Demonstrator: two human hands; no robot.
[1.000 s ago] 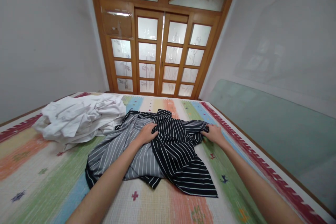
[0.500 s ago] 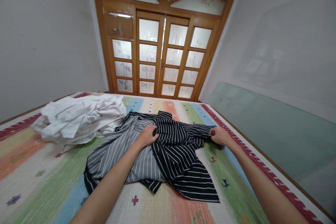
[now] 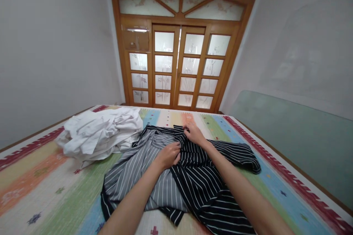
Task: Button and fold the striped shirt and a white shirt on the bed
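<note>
A black shirt with white stripes (image 3: 198, 187) lies spread on the bed, its front open so that the grey striped inside shows on the left. My left hand (image 3: 168, 155) is closed on the shirt's front edge near the middle. Up by the collar, my right hand (image 3: 193, 133) pinches the striped fabric with its fingers together. One sleeve stretches out to the right, away from both hands. My right forearm covers part of the shirt's right side.
A crumpled heap of white clothes (image 3: 102, 134) sits left of the shirt. The bed's multicoloured striped cover (image 3: 49, 187) lies beneath everything. A pale green headboard-like panel (image 3: 298, 139) runs along the right wall. Wooden glazed doors (image 3: 176, 66) stand beyond the bed.
My right hand has let go of the sleeve at the right and moved left to the collar. The sleeve now lies flatter and farther out. My left hand stays on the front edge.
</note>
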